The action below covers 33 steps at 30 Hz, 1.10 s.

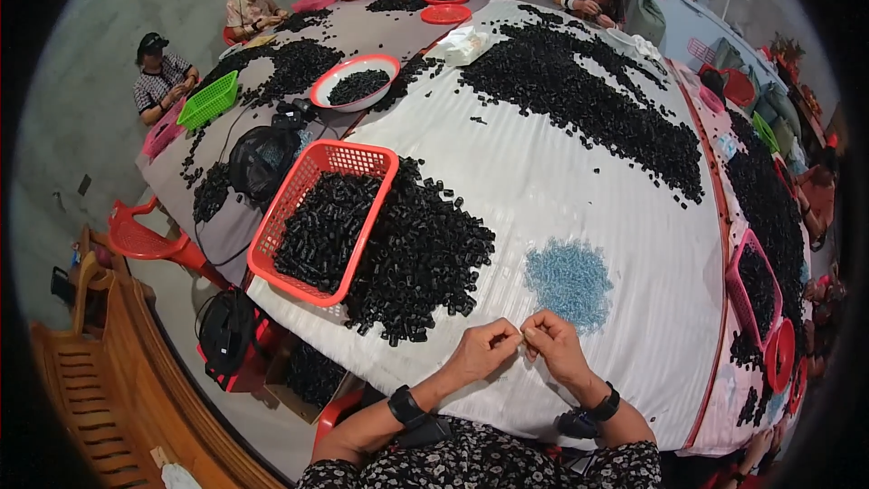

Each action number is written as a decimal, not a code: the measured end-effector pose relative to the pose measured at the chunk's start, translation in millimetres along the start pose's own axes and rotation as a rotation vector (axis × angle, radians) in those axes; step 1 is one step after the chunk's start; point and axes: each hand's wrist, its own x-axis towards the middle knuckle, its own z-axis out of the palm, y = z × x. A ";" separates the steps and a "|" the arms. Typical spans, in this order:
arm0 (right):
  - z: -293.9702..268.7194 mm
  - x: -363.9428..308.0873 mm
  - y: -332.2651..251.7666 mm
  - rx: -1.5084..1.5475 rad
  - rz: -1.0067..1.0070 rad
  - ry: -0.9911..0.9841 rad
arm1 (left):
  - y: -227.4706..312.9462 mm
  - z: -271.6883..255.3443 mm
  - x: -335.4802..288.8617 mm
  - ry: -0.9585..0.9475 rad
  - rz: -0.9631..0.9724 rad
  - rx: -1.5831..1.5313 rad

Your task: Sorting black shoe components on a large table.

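Close together over the white-covered table [652, 380], my left hand [484, 350] and my right hand [558, 349] meet fingertip to fingertip. Both are closed in a pinch. Whatever is between the fingers is too small to make out. Just beyond my right hand lies a heap of small, clear bluish pieces [568, 284]. To the left of it spreads a pile of short black cylindrical parts [418, 258]. A red plastic basket [282, 199] filled with similar black parts stands against that pile.
Farther off lies a broad spread of black parts [579, 91]. A red-rimmed white bowl [396, 65], a green basket [210, 100] and a black bag [258, 163] are at the left. A pink basket [738, 294] stands right. Several people sit around the tables; a wooden chair [118, 380] is lower left.
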 end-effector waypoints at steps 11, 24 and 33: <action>-5.9 -7.1 1.5 0.061 -0.014 0.058 | 7.3 10.7 7.7 -0.006 0.011 0.044; -20.9 -10.5 -7.1 0.053 -0.093 0.174 | -3.1 9.8 17.9 -0.017 0.013 0.184; 15.2 7.7 -48.3 -0.215 -0.198 -0.016 | 30.4 -50.9 -16.6 0.111 -0.105 -0.440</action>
